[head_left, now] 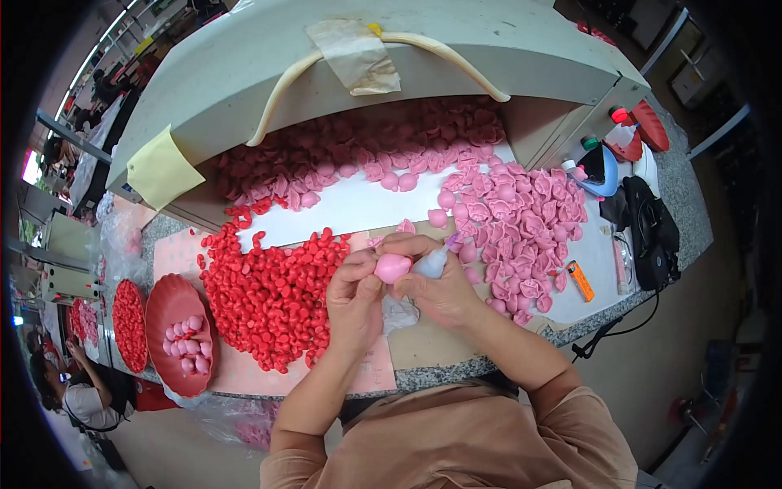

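Between my two hands is a rounded pink plastic piece [393, 268], gripped by the fingers of my left hand [355, 295]. My right hand [446, 300] is closed round a small translucent squeeze bottle [432, 263] with a purple tip, right beside the piece. Some right-hand fingers reach behind the pink piece; whether they touch it I cannot tell. To the left lies a big heap of small red plastic parts [273, 297]. On the right spreads a heap of pink, shell-like plastic parts [521, 236]. A crumpled clear plastic scrap [399, 314] lies under my hands.
A grey metal hood [481, 53] arches over the back, more pink parts beneath it. At left, a red dish [173, 297] holds joined pink pieces. An orange lighter [581, 281], a black bag [652, 232] and a blue scoop-like container [601, 175] lie right. Another person [85, 387] sits far left.
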`<state>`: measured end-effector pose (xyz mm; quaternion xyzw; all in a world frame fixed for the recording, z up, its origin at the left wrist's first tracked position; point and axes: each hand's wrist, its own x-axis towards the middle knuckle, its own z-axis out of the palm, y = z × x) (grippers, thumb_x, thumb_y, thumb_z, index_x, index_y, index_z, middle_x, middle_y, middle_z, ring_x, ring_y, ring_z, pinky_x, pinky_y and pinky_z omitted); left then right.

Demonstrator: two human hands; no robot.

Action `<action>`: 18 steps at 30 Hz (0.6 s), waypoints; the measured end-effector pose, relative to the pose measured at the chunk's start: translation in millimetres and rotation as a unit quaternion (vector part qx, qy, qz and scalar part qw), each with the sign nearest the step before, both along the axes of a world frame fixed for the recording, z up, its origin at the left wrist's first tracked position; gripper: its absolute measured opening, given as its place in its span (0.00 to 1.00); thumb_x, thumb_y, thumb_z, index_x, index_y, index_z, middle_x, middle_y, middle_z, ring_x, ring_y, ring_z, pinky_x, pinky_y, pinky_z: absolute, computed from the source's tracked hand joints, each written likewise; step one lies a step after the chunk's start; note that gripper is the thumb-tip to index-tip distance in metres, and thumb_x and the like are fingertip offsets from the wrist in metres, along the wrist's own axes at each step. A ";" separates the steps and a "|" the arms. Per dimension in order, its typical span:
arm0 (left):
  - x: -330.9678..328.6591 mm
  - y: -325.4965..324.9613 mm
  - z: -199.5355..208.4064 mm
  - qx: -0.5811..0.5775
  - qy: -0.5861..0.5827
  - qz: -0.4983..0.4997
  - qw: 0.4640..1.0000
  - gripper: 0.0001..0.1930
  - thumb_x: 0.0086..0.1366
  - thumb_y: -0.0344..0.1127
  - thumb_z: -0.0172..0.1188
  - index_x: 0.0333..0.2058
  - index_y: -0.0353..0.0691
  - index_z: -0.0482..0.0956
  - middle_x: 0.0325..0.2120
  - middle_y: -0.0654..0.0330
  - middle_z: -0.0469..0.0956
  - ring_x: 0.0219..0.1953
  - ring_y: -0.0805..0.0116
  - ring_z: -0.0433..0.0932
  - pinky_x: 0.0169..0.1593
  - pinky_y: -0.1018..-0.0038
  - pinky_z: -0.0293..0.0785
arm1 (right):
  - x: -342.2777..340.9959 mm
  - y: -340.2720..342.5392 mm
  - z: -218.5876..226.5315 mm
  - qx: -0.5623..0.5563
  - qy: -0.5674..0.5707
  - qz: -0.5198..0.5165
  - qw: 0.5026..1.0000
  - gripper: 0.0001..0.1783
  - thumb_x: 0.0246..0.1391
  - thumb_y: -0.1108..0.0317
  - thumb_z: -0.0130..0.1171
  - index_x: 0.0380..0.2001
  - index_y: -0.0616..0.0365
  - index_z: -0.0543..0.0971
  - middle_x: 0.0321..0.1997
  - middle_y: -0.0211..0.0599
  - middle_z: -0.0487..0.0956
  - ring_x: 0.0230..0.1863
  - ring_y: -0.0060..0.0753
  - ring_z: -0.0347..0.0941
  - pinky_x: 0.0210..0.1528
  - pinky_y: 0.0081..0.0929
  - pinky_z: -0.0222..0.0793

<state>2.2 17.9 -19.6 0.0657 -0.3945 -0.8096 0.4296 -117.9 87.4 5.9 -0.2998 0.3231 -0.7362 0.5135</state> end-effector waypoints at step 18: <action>-1.6 2.3 -0.4 -0.034 -0.032 0.041 0.998 0.11 0.58 0.30 0.61 0.41 0.39 0.76 0.43 0.61 0.66 0.48 0.66 0.69 0.50 0.70 0.69 | 4.7 1.5 -3.3 -0.028 -0.116 0.044 0.992 0.14 0.54 0.70 0.59 0.45 0.56 0.76 0.38 0.27 0.74 0.32 0.18 0.68 0.35 0.19 0.66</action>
